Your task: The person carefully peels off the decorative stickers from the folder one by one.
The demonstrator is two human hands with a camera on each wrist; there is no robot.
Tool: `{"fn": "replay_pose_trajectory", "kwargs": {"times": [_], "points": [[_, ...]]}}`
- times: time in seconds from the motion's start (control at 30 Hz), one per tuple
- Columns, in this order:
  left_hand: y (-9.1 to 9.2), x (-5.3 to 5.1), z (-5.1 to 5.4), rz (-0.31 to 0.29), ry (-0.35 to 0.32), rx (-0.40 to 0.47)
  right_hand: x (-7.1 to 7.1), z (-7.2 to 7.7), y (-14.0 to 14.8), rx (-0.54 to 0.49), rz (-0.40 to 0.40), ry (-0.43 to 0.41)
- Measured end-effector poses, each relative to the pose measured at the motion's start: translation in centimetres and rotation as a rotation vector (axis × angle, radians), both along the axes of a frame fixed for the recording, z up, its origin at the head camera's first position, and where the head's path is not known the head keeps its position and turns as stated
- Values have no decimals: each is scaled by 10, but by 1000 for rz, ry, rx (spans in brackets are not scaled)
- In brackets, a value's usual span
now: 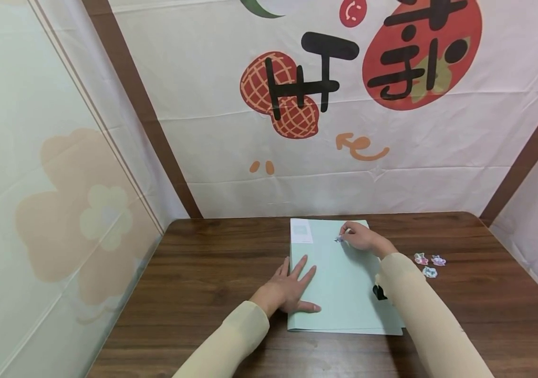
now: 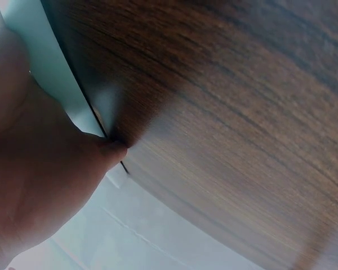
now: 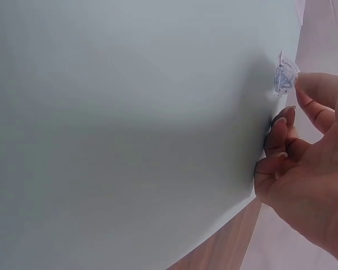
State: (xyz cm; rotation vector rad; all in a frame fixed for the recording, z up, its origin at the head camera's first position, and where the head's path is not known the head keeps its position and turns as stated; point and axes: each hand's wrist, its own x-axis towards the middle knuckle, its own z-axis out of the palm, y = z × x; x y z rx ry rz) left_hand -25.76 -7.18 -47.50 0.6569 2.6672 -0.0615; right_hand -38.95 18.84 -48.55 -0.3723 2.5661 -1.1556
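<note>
A pale green folder (image 1: 340, 294) lies on the wooden table, with a white label (image 1: 301, 231) at its upper left corner. My left hand (image 1: 289, 290) rests with spread fingers on the folder's left edge; in the left wrist view the hand (image 2: 39, 163) covers part of that edge. Near the folder's top right, my right hand (image 1: 358, 235) pinches a small sticker (image 3: 284, 77) with purple-blue print between thumb and finger. The other fingers (image 3: 277, 135) are curled against the folder's surface. Whether the sticker touches the folder I cannot tell.
Several small colourful stickers, among them a blue-green sticker (image 1: 430, 272), lie on the table (image 1: 212, 273) to the right of the folder. A black piece (image 1: 379, 292) shows at the folder's right side, partly behind the right sleeve. A printed cloth (image 1: 212, 131) hangs behind the table.
</note>
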Motion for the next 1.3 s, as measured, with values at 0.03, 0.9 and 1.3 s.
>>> {"fn": "replay_pose_trajectory", "kwargs": {"times": [0.03,0.9,1.3], "points": [[0,0,0,-2,2,0,0,0,0,2,0,-3],[-1,-2,0,3,-22,2,4,3,10,-89,-52,-77],[-1,0,1,4,-12,6,10,2,11,-57,-12,-56]]}}
